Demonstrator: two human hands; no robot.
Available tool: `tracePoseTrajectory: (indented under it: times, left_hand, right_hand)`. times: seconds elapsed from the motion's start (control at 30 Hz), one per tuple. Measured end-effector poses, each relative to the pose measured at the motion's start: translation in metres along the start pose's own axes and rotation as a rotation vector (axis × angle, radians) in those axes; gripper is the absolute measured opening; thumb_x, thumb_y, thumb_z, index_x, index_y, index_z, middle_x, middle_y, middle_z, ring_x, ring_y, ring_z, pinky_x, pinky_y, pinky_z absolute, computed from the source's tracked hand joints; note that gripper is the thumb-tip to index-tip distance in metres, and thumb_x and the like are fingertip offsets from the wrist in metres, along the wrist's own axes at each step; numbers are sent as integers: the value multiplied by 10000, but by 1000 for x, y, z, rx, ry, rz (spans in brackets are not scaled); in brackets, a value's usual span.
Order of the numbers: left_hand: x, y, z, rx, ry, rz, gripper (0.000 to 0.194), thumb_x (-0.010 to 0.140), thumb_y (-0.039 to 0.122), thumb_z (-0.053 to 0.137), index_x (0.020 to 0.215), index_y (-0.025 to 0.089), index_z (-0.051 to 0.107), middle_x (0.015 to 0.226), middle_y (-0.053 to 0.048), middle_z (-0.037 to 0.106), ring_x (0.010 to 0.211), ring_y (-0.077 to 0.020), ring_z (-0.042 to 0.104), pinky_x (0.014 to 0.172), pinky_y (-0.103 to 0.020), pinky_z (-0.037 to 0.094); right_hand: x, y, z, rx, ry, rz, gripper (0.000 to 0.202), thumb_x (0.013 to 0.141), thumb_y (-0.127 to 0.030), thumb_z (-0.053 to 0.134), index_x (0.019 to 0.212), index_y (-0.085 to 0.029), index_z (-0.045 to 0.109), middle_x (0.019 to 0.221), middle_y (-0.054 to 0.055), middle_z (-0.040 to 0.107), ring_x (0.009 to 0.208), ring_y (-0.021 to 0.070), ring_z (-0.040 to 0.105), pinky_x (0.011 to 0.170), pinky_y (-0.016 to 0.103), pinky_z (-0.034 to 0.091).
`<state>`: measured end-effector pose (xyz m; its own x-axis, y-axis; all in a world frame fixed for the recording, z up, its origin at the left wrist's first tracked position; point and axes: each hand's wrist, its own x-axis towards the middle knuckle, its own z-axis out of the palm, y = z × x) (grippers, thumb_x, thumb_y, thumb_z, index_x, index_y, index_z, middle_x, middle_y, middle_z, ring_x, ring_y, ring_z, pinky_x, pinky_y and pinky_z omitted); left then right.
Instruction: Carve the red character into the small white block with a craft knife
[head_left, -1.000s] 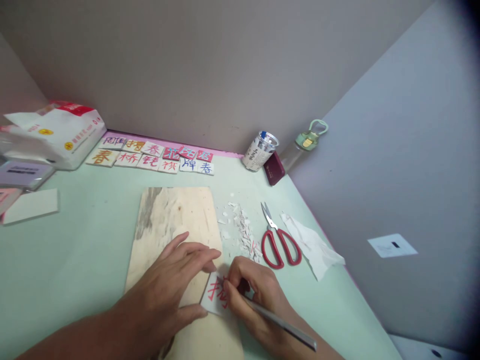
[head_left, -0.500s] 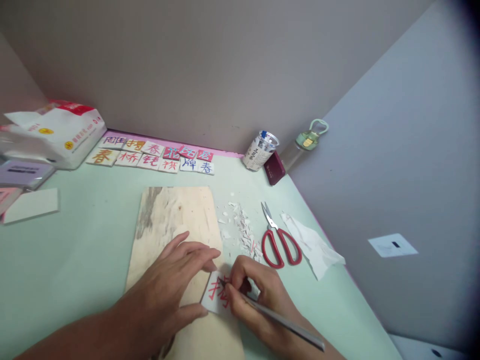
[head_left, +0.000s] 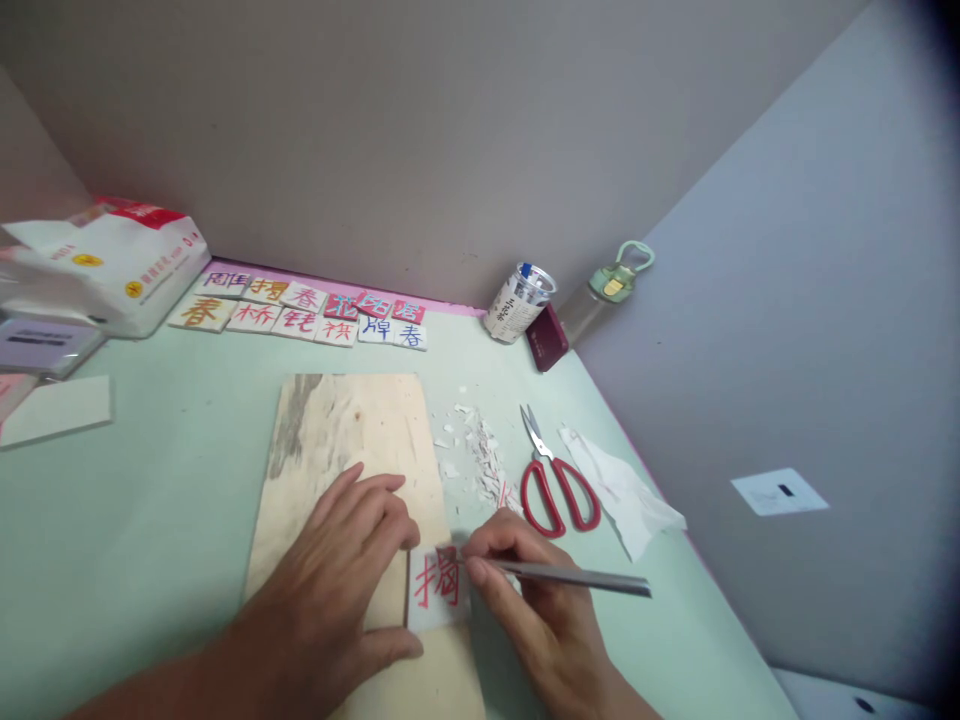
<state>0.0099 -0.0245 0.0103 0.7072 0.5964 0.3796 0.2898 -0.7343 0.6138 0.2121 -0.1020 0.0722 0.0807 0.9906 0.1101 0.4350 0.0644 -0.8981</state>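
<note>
Type of place: small craft workspace. Indicators: green-covered desk (head_left: pixel 180 440) against walls, wooden board (head_left: pixel 345 430), red-handled scissors (head_left: pixel 559 490), lettered tiles (head_left: pixel 300 320), carved scraps (head_left: pixel 484 455).

The tool (head_left: pixel 574 577) between the right fingers (head_left: pixel 480 570) has a smooth, greyish shaft that looks like metal, with a soft sheen. Under the left fingers (head_left: pixel 396 480), the board (head_left: pixel 360 430) is pale wood, grained, with a knot and a rough, dark-streaked patch. Beyond the right fingers, the scissors (head_left: pixel 560 490) pair bare metal blades with smooth red handles, apparently plastic; the crumpled tissue (head_left: pixel 626 495) beside them is matt and soft. Farther off, the can (head_left: pixel 514 308) has a shiny metal rim.
</note>
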Motion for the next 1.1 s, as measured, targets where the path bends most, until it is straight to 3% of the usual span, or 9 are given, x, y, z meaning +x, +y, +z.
tracePoseTrajectory:
  times: [0.37, 0.53, 0.7, 1.1]
  left_hand:
    - [1, 2, 0, -3, 2, 13, 533, 652, 112, 769, 1055, 272, 460, 1069, -12, 588, 1304, -310, 505, 1249, -566, 201]
    - [0, 2, 0, -11, -2, -7, 535, 649, 100, 757, 1060, 273, 461, 1084, -12, 586, 1328, -309, 486, 1256, -565, 187]
    - [1, 2, 0, -10, -1, 5, 520, 658, 87, 739, 1058, 269, 460, 1083, -15, 585, 1329, -307, 484, 1251, -563, 195]
    - [1, 1, 1, -2, -9, -4, 504, 661, 98, 747, 1037, 270, 459, 1052, 0, 574, 1311, -303, 486, 1247, -551, 189]
  right_hand:
    - [-9, 17, 12, -174, -74, -159, 93, 1008, -163, 499, 971, -226, 557, 848, 17, 623, 711, 144, 592, 638, 261, 468]
    - [-7, 13, 12, -194, -84, -182, 100, 1001, -161, 481, 971, -222, 554, 826, 23, 617, 684, 146, 584, 614, 272, 466]
    - [-8, 6, 8, -193, -155, -111, 110, 1024, -182, 466, 957, -228, 540, 873, 25, 627, 738, 149, 598, 660, 280, 476]
    - [-2, -2, 6, -205, -211, -214, 125, 1015, -138, 449, 949, -224, 511, 837, -11, 542, 705, 124, 515, 642, 246, 422]
